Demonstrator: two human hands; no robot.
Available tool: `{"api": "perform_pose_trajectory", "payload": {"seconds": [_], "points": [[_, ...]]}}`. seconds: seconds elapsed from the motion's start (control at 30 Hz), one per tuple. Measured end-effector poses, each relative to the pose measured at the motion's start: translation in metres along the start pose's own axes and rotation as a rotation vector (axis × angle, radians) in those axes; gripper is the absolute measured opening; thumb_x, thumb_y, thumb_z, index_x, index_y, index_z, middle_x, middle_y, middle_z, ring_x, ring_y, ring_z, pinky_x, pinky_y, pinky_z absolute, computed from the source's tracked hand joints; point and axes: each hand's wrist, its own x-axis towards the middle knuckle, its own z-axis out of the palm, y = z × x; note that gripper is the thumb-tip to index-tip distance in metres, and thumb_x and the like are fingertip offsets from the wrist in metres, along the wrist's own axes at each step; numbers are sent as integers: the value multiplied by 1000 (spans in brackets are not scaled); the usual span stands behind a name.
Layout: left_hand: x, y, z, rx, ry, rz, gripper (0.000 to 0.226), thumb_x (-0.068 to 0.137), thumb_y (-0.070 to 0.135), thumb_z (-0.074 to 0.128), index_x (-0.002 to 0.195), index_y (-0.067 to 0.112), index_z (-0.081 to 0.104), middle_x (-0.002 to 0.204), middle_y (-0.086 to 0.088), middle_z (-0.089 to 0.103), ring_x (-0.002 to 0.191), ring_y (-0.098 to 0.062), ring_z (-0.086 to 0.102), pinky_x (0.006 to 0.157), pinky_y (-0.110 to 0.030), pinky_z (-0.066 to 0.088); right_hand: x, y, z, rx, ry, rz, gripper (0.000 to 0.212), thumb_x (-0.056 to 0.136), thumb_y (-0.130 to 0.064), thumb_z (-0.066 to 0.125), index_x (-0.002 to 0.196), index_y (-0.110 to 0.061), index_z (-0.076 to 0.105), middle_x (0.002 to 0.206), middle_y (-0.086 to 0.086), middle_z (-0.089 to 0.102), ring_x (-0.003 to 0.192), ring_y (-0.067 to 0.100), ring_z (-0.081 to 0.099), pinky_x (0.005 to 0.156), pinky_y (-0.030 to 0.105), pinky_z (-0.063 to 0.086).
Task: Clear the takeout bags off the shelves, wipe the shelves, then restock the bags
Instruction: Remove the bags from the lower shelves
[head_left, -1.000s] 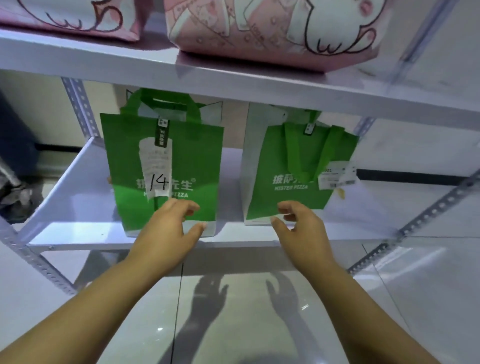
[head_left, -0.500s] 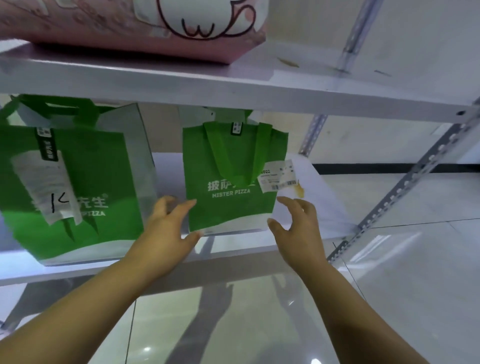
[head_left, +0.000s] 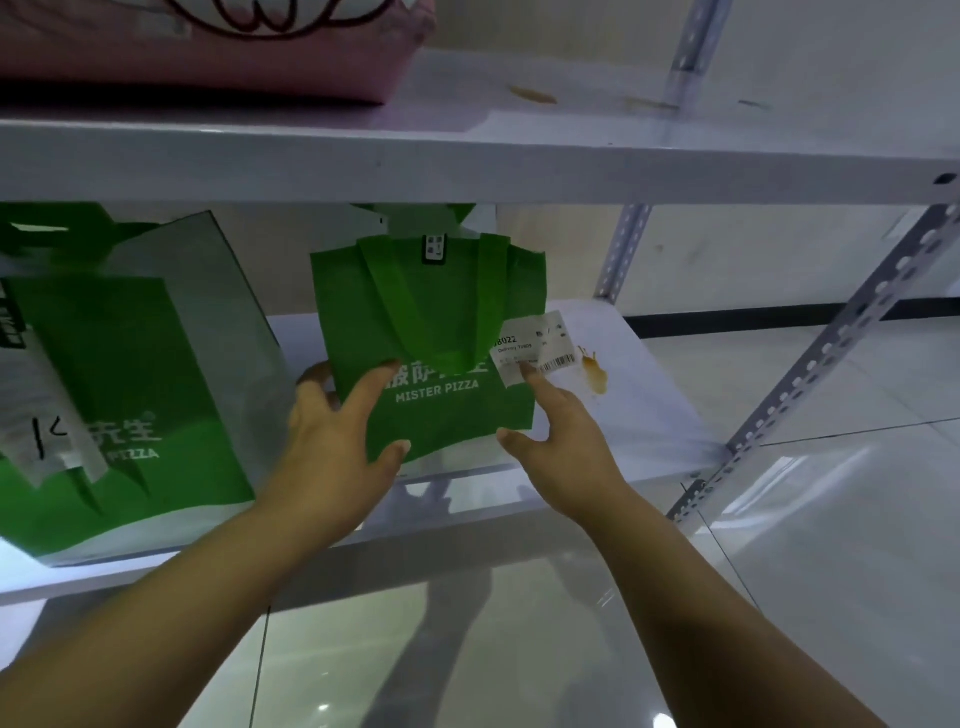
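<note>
Your hands were short of it a moment ago and now reach the small green bag (head_left: 431, 332) on the lower shelf (head_left: 649, 415). Your left hand (head_left: 332, 452) grips its left edge, and your right hand (head_left: 561, 441) touches the right edge with straight fingers. Probably the clearing of this bag starts now

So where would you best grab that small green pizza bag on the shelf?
By its two side edges, low down, coming in from the front. The bag stands upright with its top close under the upper shelf, and its handles lie folded flat on its face, so a grab from above looks awkward. The left hand is at the left edge.
</note>
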Motion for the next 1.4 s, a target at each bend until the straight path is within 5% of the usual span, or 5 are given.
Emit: {"api": "perform_pose_trajectory", "payload": {"seconds": [0.2,0.27,0.4,0.6,1.4], "points": [[7,7,-5,158,-55,55,87,85,37,63,130,65,-6,144,-10,11,126,-33,38,106,-37,36,-2,2,-1,-12,-19,-11,68,91,-22,59,147,-33,22,143,-3,35,135,15,30,107,28,28],[9,12,-7,385,-89,55,87,85,50,55,127,65,-19,143,-18,14,110,-36,50,86,-40,49,-4,3,0,-27,-28,-11,69,91,-21,59,147,-32,21,144,-3,34,137,15,29,108,29,29],[16,21,-11,693,-89,17,83,80,71,41,130,60,-24,125,-21,33,85,-33,57,60,-32,41,-5,4,0,-52,-36,-22,69,91,-22,58,147,-31,20,145,-3,34,137,16,28,108,30,29],[31,29,-15,644,-138,-118,84,76,77,39,138,57,-13,127,-19,32,94,-34,57,62,-32,42,-7,2,-1,-50,-33,-23,69,91,-22,58,148,-32,20,145,-3,34,137,16,28,108,32,30],[14,22,-26,495,-125,-115,80,84,61,48,146,42,1,132,-19,28,111,-39,47,82,-43,47,-24,5,-1,-97,10,-25,62,91,-24,59,145,-29,28,143,-2,39,130,17,38,104,31,34]]}}
